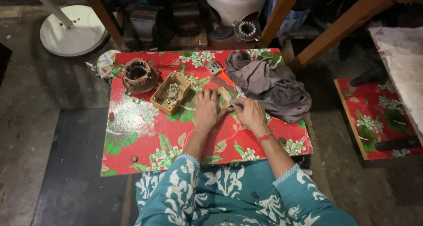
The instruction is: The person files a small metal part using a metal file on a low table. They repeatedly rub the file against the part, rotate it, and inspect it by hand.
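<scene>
My left hand (pixel 207 109) lies flat, fingers together, on a low table (pixel 145 138) covered in red flowered cloth, pressing on a small beige block (pixel 225 96) at its fingertips. My right hand (pixel 250 113), with a red thread at the wrist, is closed around a thin metal tool (pixel 239 93) whose tip points at that block. A small open wooden box (pixel 170 93) with several metal bits stands just left of my left hand. A copper-wound motor coil (pixel 137 75) sits further left.
A grey rag (pixel 269 83) is bunched on the table's right half, with an orange-handled tool (pixel 228 79) beside it. A white fan base (pixel 72 30) is on the floor at far left. Wooden legs (pixel 343 25) and a second red board (pixel 374 116) stand to the right.
</scene>
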